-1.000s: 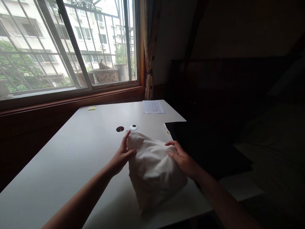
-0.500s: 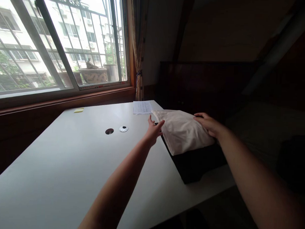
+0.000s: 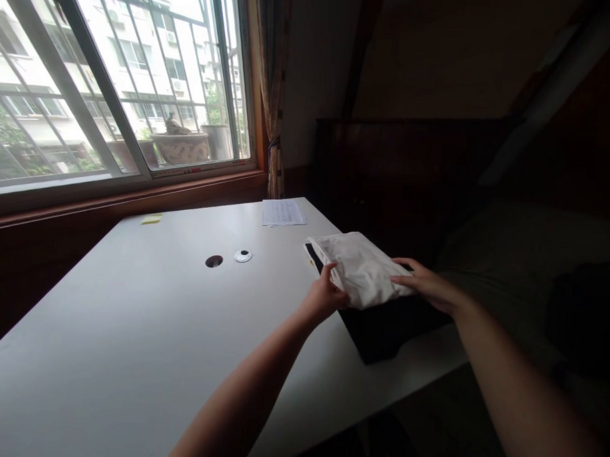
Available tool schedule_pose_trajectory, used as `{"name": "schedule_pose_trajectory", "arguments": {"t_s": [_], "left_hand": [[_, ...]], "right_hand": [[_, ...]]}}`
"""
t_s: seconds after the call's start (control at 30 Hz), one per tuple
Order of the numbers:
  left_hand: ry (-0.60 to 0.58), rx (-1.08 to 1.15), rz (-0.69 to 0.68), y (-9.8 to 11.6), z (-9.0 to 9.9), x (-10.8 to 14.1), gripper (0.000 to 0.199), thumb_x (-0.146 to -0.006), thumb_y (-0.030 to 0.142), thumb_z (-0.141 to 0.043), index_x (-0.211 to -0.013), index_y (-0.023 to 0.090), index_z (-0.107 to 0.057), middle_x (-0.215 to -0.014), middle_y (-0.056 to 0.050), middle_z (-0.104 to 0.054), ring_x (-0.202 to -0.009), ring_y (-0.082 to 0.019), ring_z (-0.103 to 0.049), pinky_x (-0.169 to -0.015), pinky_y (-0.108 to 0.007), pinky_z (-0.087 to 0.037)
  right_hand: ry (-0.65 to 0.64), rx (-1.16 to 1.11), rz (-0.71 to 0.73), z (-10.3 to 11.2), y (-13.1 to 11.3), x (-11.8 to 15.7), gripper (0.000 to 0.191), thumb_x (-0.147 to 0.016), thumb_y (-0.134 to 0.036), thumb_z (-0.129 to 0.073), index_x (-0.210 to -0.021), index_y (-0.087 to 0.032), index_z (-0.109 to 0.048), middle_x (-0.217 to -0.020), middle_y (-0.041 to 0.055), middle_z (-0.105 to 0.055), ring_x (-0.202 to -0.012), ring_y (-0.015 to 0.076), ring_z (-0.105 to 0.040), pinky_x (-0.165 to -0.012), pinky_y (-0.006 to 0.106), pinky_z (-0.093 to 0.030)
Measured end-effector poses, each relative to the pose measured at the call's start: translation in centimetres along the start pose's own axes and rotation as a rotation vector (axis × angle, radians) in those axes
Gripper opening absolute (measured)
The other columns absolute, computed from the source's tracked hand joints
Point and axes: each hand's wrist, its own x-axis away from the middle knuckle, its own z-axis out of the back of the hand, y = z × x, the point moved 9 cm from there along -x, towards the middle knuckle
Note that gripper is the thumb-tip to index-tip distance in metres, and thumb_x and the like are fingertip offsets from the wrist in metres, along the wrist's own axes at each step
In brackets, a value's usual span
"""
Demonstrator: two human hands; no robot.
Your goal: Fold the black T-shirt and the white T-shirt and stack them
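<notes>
A folded white cloth [image 3: 364,267], possibly a garment, lies over a black box-like thing [image 3: 376,334] on the right part of the white table [image 3: 156,330]. My left hand [image 3: 327,292] grips the cloth's near left edge, thumb on top and fingers tucked out of sight. At the opposite side, my right hand [image 3: 426,285] holds the right edge, its fingers reaching onto the fabric. The black thing's far right side is lost in shadow.
Printed papers [image 3: 284,212] lie at the table's far edge, with yellow sticky notes [image 3: 152,218] at the far left. A round hole [image 3: 214,261] sits beside its silver cover [image 3: 243,255]. A barred window [image 3: 140,83] and tied curtain [image 3: 277,141] stand behind.
My left hand has moved nearer and to the right, closing on the cloth's edge. The cloth's far left corner has come down and the cloth looks flatter and more compact.
</notes>
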Motion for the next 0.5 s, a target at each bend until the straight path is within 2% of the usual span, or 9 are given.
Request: {"name": "schedule_pose_trajectory", "arguments": {"t_s": [0.1, 0.17, 0.23, 0.33, 0.4, 0.5], "left_hand": [[0.010, -0.036, -0.044, 1.6, -1.1, 0.8, 0.051, -0.077, 0.008, -0.066, -0.126, 0.020, -0.061, -0.071, 0.005, -0.065, -0.065, -0.013, -0.067, -0.065, -0.023, -0.054], [0.001, -0.045, -0.063, 2.5, -2.0, 1.6, 0.033, -0.080, 0.009, -0.063, -0.111, 0.018, -0.066, -0.071, 0.003, -0.066, -0.066, -0.013, -0.068, -0.064, -0.023, -0.053], [-0.029, -0.043, -0.076, 3.0, -2.9, 2.3, 0.025, -0.081, 0.010, -0.064, -0.104, 0.018, -0.068, -0.072, 0.002, -0.067, -0.065, -0.013, -0.069, -0.062, -0.022, -0.053], [-0.111, -0.116, -0.118, 3.0, -4.4, 3.4, 0.031, -0.081, 0.012, -0.066, -0.110, 0.020, -0.067, -0.079, 0.001, -0.071, -0.064, -0.013, -0.069, -0.060, -0.022, -0.053], [-0.146, -0.192, -0.147, 2.7, -4.8, 4.0, 0.038, -0.080, 0.010, -0.065, -0.116, 0.022, -0.066, -0.083, 0.000, -0.073, -0.065, -0.013, -0.069, -0.063, -0.025, -0.055], [-0.125, -0.250, -0.174, 2.3, -4.0, 4.8, 0.046, -0.079, 0.010, -0.065, -0.123, 0.022, -0.064, -0.086, -0.002, -0.073, -0.072, -0.017, -0.070, -0.074, -0.032, -0.058]], "right_hand": [[0.072, -0.011, 0.042, 1.4, -0.1, 0.5, 0.071, -0.073, -0.039, -0.080, -0.137, -0.026, -0.054, -0.119, 0.0099, -0.070, -0.097, 0.0239, -0.069, -0.074, 0.026, -0.055], [0.100, -0.010, 0.037, 2.4, 0.2, 1.1, 0.067, -0.075, -0.039, -0.077, -0.137, -0.028, -0.054, -0.122, 0.0103, -0.068, -0.095, 0.0234, -0.067, -0.070, 0.026, -0.053], [0.138, 0.011, 0.031, 3.4, 0.8, 1.8, 0.064, -0.077, -0.039, -0.074, -0.137, -0.029, -0.052, -0.124, 0.0122, -0.066, -0.094, 0.0246, -0.066, -0.069, 0.028, -0.051], [0.190, 0.100, 0.052, 4.5, 2.4, 2.4, 0.060, -0.078, -0.037, -0.071, -0.134, -0.027, -0.052, -0.124, 0.0176, -0.065, -0.097, 0.0296, -0.066, -0.073, 0.035, -0.052], [0.178, 0.179, 0.065, 4.4, 3.7, 2.4, 0.058, -0.079, -0.037, -0.070, -0.132, -0.026, -0.052, -0.122, 0.0208, -0.065, -0.100, 0.0331, -0.066, -0.077, 0.039, -0.052], [0.207, 0.348, 0.089, 4.1, 5.0, 2.3, 0.055, -0.080, -0.039, -0.067, -0.131, -0.024, -0.053, -0.121, 0.0216, -0.064, -0.106, 0.0371, -0.065, -0.086, 0.045, -0.052]]}}
